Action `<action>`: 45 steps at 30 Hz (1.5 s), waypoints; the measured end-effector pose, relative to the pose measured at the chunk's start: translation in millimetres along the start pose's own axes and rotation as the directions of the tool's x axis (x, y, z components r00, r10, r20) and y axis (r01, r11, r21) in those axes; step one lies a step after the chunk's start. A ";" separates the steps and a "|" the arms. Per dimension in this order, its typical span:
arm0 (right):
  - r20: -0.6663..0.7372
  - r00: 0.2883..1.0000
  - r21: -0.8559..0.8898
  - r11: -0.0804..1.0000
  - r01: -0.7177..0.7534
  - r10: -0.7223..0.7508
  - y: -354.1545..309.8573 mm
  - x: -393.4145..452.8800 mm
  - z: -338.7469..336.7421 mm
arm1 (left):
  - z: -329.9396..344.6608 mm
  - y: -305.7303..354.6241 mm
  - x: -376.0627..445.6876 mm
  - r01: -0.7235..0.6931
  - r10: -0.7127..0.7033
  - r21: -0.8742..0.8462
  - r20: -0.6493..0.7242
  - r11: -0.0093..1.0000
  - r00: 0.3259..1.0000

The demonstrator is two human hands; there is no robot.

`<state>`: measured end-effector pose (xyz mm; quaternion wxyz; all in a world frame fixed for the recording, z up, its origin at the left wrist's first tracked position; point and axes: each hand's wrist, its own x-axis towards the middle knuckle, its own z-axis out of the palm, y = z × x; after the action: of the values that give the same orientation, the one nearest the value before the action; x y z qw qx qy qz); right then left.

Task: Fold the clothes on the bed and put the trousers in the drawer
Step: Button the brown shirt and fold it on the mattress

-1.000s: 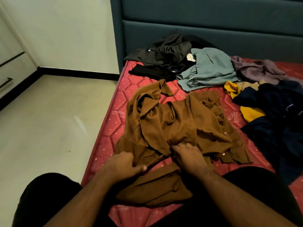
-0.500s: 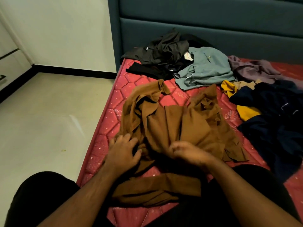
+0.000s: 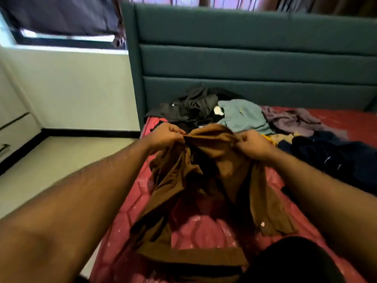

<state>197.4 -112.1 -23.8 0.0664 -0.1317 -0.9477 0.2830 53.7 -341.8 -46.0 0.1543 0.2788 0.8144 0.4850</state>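
Two hands are up in front of you, both gripping the top edge of the brown shirt (image 3: 206, 172). Your left hand (image 3: 166, 134) sits at about 11 o'clock from the middle of the view, its fingers (image 3: 177, 129) curled tight and pinching the cloth at its upper left corner. Your right hand (image 3: 252, 145) is at about 1 o'clock, fingers closed on the upper right corner. Between them the edge is stretched nearly level, and the rest of the shirt hangs down in loose folds, its lower part lying crumpled on the red mattress (image 3: 204, 231) toward 6 o'clock. A pale button (image 3: 262, 224) shows on the hanging right flap.

Beyond your hands, at 12 o'clock, a heap of black clothes (image 3: 193, 111) lies against the dark green headboard (image 3: 255, 62), with a light blue garment (image 3: 241, 116) touching it on the right. At 2 o'clock there is a mauve garment (image 3: 293, 121), and just beside it, toward 3 o'clock, a dark navy pile (image 3: 336, 158) with a bit of yellow cloth (image 3: 267, 138) peeping out near your right hand. Which of these are trousers you cannot tell from here. At 9 o'clock, across the pale floor (image 3: 61, 160), stands a white drawer unit (image 3: 14, 133), only partly in view.
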 end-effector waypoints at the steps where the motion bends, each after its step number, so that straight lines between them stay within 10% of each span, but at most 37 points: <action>1: -0.118 0.993 0.040 0.999 0.028 -0.023 -16.0 12.7 -25.2 | -10.3 25.6 6.1 -0.017 0.017 -0.035 -0.001 0.999 1.000; 6: -0.346 0.934 0.026 0.994 0.102 -0.086 -89.6 46.3 -124.7 | -65.7 118.5 13.7 -0.202 0.153 -0.160 -0.279 0.966 0.948; 9: -0.181 0.971 -0.070 0.987 0.147 -0.157 -114.8 35.8 -162.2 | -87.0 137.4 -4.3 -0.045 0.049 -0.218 0.012 0.975 0.999; 11: -0.001 0.985 -0.238 0.956 0.170 -0.175 -126.4 22.2 -171.6 | -89.6 141.5 -19.9 0.019 -0.042 0.125 0.182 0.992 0.982; 14: 0.255 0.967 -0.448 0.886 0.119 -0.001 -127.7 22.4 -163.5 | -85.5 134.8 -22.3 0.030 0.027 0.658 -0.077 0.753 0.997; 16: -0.084 0.970 -0.691 0.715 0.109 -0.229 -117.3 33.2 -139.6 | -73.9 118.4 -19.8 0.114 0.222 0.774 -0.315 0.623 0.923; 19: -0.448 0.616 -0.764 0.636 0.114 -0.648 -98.2 15.5 -74.2 | -24.0 76.8 -42.9 0.146 0.354 0.868 -0.340 0.475 0.872; 20: -0.405 0.599 -0.721 0.644 0.256 -0.691 -84.3 4.2 -38.0 | 2.3 51.1 -51.0 0.056 0.459 0.882 -0.297 0.469 0.837; 22: -0.160 0.794 -0.433 0.765 0.477 -0.586 -46.4 -24.5 33.7 | 57.9 5.4 -71.2 -0.155 0.463 0.849 -0.115 0.505 0.879; 25: 0.359 0.909 -0.185 0.938 0.293 -0.213 38.4 -66.8 126.7 | 136.2 -59.4 -99.3 -0.161 -0.021 0.665 0.257 0.729 0.966; 27: 0.417 0.905 -0.285 0.933 0.218 -0.084 87.8 -75.4 158.6 | 167.8 -88.4 -106.1 -0.065 -0.156 0.655 0.273 0.753 0.949; 32: 0.301 0.954 -0.539 0.826 0.164 0.007 125.6 -37.4 161.2 | 172.6 -106.1 -75.2 -0.072 -0.015 0.672 0.123 0.737 0.992; 36: 0.113 0.993 -0.275 0.961 -0.010 0.043 157.6 1.6 128.6 | 121.9 -91.5 -42.3 -0.222 0.322 0.511 -0.115 0.831 0.940; 41: 0.013 0.997 -0.279 0.957 0.081 -0.081 114.9 73.4 49.6 | 25.8 -44.0 39.0 -0.326 0.461 0.661 -0.034 0.676 0.887; 45: -0.542 0.742 -0.418 0.893 0.168 -0.394 -8.7 133.6 -81.8 | -92.9 114.0 126.6 -0.100 0.379 0.416 -0.668 0.904 0.640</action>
<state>84.1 -38.3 55.9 0.3888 -0.0790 -0.9170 0.0420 -60.9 -288.1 101.0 -0.3040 0.1891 0.8325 0.4229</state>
